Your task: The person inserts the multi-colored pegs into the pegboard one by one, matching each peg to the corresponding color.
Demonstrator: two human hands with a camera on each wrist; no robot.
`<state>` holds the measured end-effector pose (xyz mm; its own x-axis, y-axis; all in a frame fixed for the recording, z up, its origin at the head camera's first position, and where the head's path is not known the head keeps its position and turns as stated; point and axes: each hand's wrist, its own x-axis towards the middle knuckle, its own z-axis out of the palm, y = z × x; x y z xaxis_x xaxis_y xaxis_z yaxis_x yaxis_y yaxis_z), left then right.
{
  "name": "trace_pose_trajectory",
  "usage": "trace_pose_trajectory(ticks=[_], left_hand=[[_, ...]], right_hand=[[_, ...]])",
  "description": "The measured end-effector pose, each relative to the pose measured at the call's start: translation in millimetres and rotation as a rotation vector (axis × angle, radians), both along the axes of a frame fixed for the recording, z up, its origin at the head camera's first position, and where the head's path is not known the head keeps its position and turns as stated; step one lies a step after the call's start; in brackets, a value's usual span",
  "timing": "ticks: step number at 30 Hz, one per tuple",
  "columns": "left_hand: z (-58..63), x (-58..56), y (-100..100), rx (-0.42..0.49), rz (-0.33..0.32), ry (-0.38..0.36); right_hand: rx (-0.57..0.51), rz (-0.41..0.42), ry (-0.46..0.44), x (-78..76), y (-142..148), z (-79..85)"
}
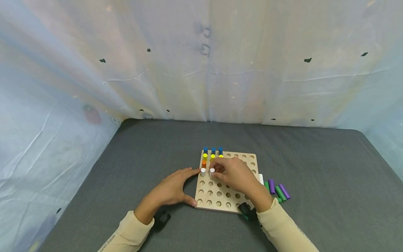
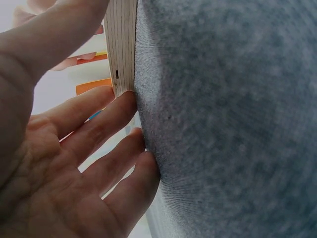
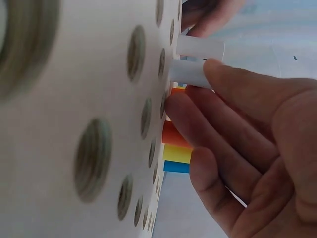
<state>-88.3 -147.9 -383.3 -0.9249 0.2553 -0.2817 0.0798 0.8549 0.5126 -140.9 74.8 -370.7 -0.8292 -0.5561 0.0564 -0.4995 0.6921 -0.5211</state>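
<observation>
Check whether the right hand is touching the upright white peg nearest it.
Touching. The right wrist view shows the right hand with its thumb tip against the white peg near its outer end.

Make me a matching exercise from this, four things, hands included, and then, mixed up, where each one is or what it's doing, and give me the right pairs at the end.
Things
1. Left hand
2. Right hand
3. Blue pegs
4. Purple pegs

Places and states
A. Pinching a white peg
B. On the table, right of the board
C. At the board's left edge
D. Standing in the board's far row

Pairs: 1-C, 2-A, 3-D, 4-B
</observation>
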Motion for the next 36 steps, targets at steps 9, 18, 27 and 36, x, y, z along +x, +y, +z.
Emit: trace_pose_trajectory(ticks=[9,18,27,36], left_hand=[[0.4,-0.7,0.2,-0.009,0.006,-0.013],[0.7,-0.7,0.7,-0.015,0.004,-0.015],[-0.6,-1.5,2.0,-0.018,0.004,-0.011],[-0.6,-2.0,1.7,-0.021,0.009,-0.019]], right_hand=[[0.005,0.021,-0.017,2.4,1.8,1.8],[-0.009,0.03,0.002,4.7,31.0,9.3],[0.032,-0.038,0.002,-9.5,100.4,9.2],[0.07,-0.061,-0.025,-17.8,140.2,-5.2]])
